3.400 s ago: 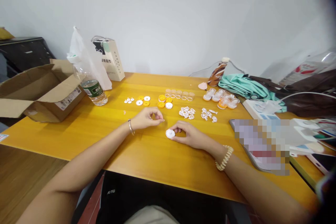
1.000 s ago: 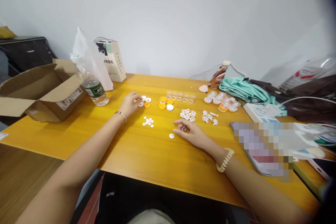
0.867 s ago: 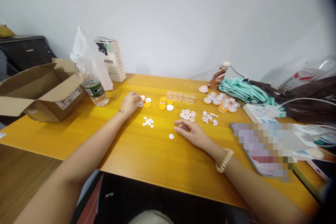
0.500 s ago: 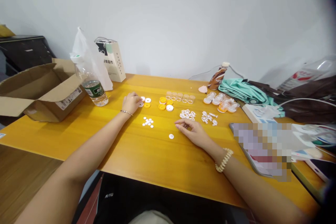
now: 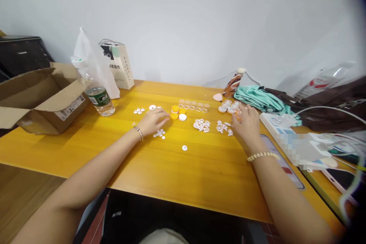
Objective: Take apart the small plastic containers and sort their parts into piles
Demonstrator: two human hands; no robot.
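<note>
My left hand (image 5: 156,121) hovers over the left middle of the table, fingers loosely curved and apart, nothing visible in it. Its fingertips point toward yellow and white round discs (image 5: 178,113). Beneath it lie small white buttons (image 5: 160,133) and a partly covered white disc (image 5: 152,107). My right hand (image 5: 248,126) reaches over clear plastic domes with orange bases (image 5: 228,106); thumb and fingers are spread around the nearest ones, partly hiding them. Openwork white plastic pieces (image 5: 201,125) and smaller white parts (image 5: 223,126) lie between the hands. A single white disc (image 5: 184,148) is nearer me.
Clear small cups (image 5: 193,105) stand in a row behind the discs. Small white pegged parts (image 5: 139,110) are at left. A cardboard box (image 5: 42,101), water bottle (image 5: 100,99) and paper bag (image 5: 121,66) stand left. A brown bottle (image 5: 233,84), teal fabric (image 5: 261,101) and a phone (image 5: 286,164) are right.
My right hand has moved right and away from me, from beside the single disc to the clear domes. My left hand has shifted right, uncovering the small white pegged parts.
</note>
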